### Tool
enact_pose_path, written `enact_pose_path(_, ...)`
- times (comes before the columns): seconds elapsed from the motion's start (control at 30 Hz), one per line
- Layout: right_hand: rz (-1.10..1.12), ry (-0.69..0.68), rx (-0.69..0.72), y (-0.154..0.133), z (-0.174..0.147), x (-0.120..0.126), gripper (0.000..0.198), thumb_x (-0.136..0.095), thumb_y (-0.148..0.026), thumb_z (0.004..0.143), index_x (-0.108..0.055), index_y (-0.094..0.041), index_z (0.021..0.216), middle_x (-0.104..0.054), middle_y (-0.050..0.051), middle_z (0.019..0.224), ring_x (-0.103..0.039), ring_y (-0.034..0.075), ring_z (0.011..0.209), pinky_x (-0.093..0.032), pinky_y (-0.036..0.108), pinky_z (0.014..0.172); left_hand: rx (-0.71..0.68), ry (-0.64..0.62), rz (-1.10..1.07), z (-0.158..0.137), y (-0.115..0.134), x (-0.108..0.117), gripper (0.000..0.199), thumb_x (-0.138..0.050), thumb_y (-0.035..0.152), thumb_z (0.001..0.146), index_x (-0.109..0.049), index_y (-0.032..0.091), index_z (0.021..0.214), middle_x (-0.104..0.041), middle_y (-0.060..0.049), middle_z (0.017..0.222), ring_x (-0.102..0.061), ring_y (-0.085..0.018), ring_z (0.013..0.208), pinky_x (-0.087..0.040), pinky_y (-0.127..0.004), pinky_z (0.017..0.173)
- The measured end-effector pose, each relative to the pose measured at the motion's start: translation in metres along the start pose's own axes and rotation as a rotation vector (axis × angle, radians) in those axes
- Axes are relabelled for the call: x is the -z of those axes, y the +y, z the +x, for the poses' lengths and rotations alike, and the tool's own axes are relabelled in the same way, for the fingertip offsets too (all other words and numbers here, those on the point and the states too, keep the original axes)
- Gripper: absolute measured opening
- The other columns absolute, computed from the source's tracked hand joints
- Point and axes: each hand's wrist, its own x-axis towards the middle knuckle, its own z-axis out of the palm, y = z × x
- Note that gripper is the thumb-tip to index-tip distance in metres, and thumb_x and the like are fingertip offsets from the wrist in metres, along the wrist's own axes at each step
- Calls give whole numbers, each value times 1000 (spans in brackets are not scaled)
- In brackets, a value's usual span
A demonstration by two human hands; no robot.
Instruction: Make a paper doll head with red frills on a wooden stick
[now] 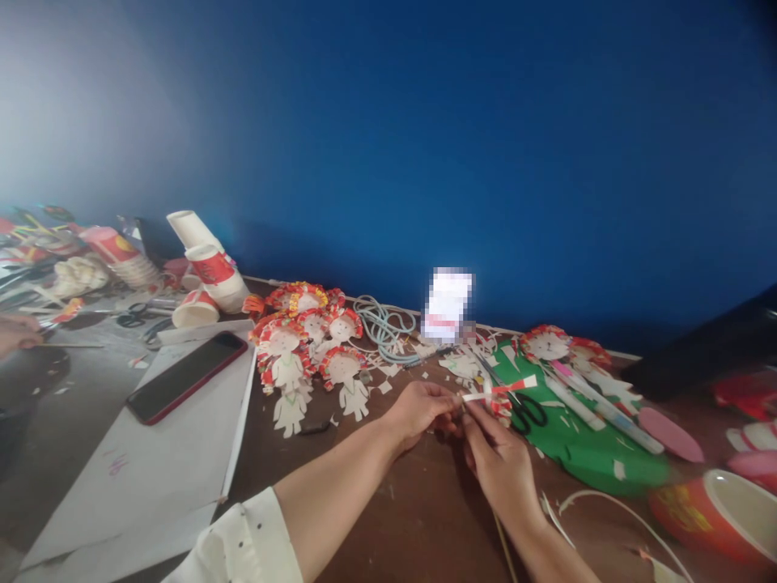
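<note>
Head view: far to the left of the working fingers, another person's hand (pixel 17 334) is seen beside a thin stick, and beyond it a stack of paper cups (pixel 125 259) is tilted. Nearer, but well left of the fingers, a dark phone (pixel 188 376) is laid on a white board (pixel 139 478), behind which red and white cups (pixel 217 271) are piled. Just left of and beyond the fingers, paper dolls (pixel 285 368) with red frilled edges are clustered, and past them a pale cable (pixel 385 324) is coiled. By the left hand (pixel 422 411), the near end of a red and white paper strip (pixel 503 389) is pinched between closed fingertips, the strip being pointed rightward. Directly beyond the fingertips, a lit screen (pixel 447 304), blurred out, is stood near the blue wall (pixel 388 146). The fingers of the right hand (pixel 498 455) are bent against the same end of the strip; what is grasped by them cannot be told. Right of the fingers, black-handled scissors (pixel 529 413) are rested on a green sheet (pixel 583 461); farther right, a red cup (pixel 683 506) is seen.
</note>
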Motion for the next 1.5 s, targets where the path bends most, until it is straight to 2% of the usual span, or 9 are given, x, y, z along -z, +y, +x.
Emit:
enact_pose_path(0.13, -13, 0, 31, -5, 3, 0, 53, -61, -47, 82, -71, -12, 120, -54, -1, 53, -42, 12, 44, -35, 25, 42, -5, -23, -54, -2, 3, 3, 42, -88, 40, 56, -68, 8, 73, -61, -1, 58, -53, -6, 47, -42, -20, 50)
enact_pose_path(0.27, 124, 4, -26, -8, 6, -2, 56, -64, -46, 79, -69, -11, 122, -46, -5, 47, -38, 10, 41, -31, 23, 39, 30, -91, -127, -5, 8, 3, 41, -90, 37, 56, -68, 6, 74, -66, -4, 68, -60, -8, 54, -49, -21, 59)
enact_pose_path(0.43, 214, 17, -52, -11, 6, -5, 64, -68, -48, 74, -67, -9, 124, -49, -5, 50, -38, 8, 40, -29, 21, 37, 22, -42, -92, -4, 9, 2, 33, -86, 32, 65, -68, 6, 72, -65, -3, 65, -58, -7, 54, -48, -20, 59)
enact_pose_path(0.57, 187, -15, -32, -14, 4, -5, 62, -65, -46, 76, -66, -9, 126, -45, -7, 46, -38, 8, 39, -28, 20, 37, 10, -16, -84, -3, 7, 1, 26, -83, 27, 70, -67, 6, 73, -64, -3, 64, -59, -7, 51, -48, -21, 57)
enact_pose_path(0.8, 110, -23, 22, -18, 0, -3, 59, -63, -44, 78, -65, -11, 126, -52, -5, 48, -42, 9, 39, -32, 21, 38, -6, 12, -65, -5, 9, -1, 12, -75, 16, 77, -68, 6, 75, -61, -2, 59, -56, -7, 51, -49, -22, 59)
enact_pose_path(1.13, 106, -4, 69, -12, 1, -5, 56, -65, -45, 78, -65, -13, 124, -62, -2, 58, -49, 11, 40, -34, 23, 38, -74, -25, -19, -5, 7, -1, 10, -73, 15, 77, -69, 6, 76, -62, -2, 59, -53, -5, 48, -42, -18, 52)
enact_pose_path(1.5, 55, 5, 119, -15, 0, -5, 51, -62, -44, 82, -64, -14, 123, -59, -3, 53, -50, 14, 40, -38, 26, 40, -98, -20, -24, -7, 8, -5, 12, -71, 16, 79, -67, 7, 72, -61, -1, 60, -51, -5, 48, -42, -18, 52)
